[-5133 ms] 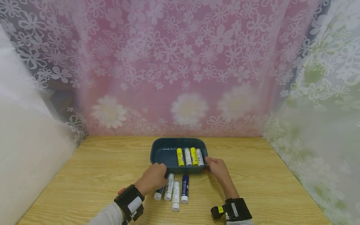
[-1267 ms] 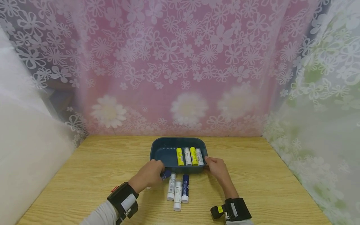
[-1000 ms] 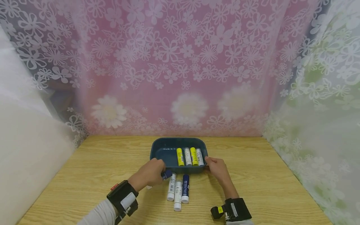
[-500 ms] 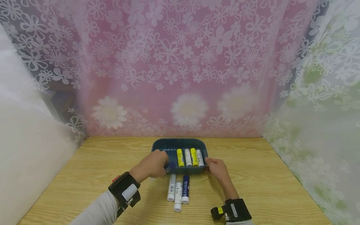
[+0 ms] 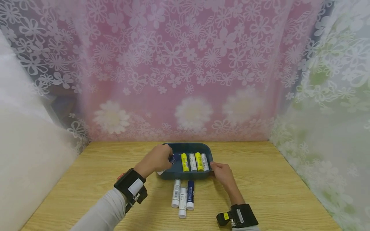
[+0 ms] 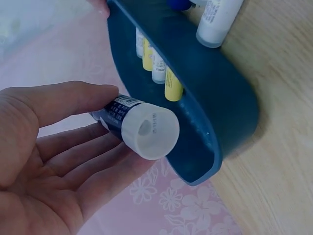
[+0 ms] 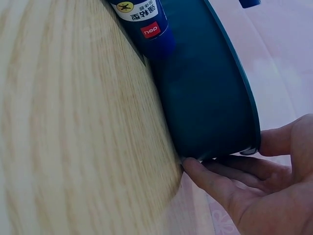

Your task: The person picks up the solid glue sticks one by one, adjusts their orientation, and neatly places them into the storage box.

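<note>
My left hand [image 5: 156,158] holds a dark blue glue stick [image 6: 116,113] between thumb and fingers, its white base facing the left wrist camera. The hand is above the left part of a dark teal tray [image 5: 185,175]. At the tray's right end, my right hand [image 5: 223,173] grips the wall, thumb at the rim and fingers lower on the outside. Inside the tray's right half, yellow glue sticks [image 5: 185,162] and white glue sticks [image 5: 192,161] lie alternating in a row. In front of the tray lie two white glue sticks [image 5: 176,193] and a blue glue stick [image 5: 190,194].
The wooden table [image 5: 115,154] carries the tray near its back edge. Behind it hangs a pink flowered curtain [image 5: 190,64]. Pale sheets [image 5: 26,154] close off both sides.
My left hand picked up the blue glue stick from the left of the loose ones and carried it up and forward over the tray's left part. My right hand stays on the tray.
</note>
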Tool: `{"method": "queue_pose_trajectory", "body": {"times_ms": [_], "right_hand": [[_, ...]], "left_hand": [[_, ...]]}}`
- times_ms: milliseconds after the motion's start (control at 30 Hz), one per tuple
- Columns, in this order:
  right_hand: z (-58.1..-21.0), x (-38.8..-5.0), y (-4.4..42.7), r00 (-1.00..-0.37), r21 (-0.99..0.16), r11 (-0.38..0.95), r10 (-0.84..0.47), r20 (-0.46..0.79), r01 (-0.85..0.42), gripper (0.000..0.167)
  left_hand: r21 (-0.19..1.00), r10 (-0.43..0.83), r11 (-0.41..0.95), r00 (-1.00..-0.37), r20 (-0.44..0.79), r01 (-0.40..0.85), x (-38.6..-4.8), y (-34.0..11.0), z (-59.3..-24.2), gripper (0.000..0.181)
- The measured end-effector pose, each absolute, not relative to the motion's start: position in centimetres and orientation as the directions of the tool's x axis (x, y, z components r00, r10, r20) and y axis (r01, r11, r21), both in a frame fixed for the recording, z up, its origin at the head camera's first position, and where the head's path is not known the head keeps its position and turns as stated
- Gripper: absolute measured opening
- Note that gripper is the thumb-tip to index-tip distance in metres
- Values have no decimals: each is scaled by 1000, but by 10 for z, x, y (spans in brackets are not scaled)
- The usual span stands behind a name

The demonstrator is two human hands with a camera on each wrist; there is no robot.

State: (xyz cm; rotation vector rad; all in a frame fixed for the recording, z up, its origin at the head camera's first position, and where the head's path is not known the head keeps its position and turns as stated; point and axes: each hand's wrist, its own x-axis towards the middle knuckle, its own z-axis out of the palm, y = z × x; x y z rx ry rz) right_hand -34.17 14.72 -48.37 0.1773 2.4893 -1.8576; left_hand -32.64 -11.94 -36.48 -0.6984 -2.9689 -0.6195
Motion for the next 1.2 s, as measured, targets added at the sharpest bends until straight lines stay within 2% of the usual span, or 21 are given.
{"method": "queue_pose_trajectory", "body": {"times_ms": [133,300,400,700,1000,1200], "right_hand": [[-485,-342,147,-994,-949,297,74,-85,103,45],[-487,-342,148,-994,-949,298,71,-81,98,45],[-488,-342,149,-994,-950,296,75,-83,102,45],[-489,-342,148,-994,-952,289,76,-78,97,45],[-488,-343,146,-994,-949,301,78,-76,97,45],[-488,-343,148,-994,-947,308,78,-76,97,45]], "left_hand": [[386,406,819,-904,130,424,-335,-117,-363,20],[425,398,806,-909,125,412,-345,-113,-361,33],[445,390,802,-913,116,399,-349,-110,-360,35],[501,285,803,-946,152,322,-365,-103,-356,6],[542,187,807,-971,146,237,-377,-99,-359,16],[530,132,823,-976,175,206,-385,-97,-366,15]]}}
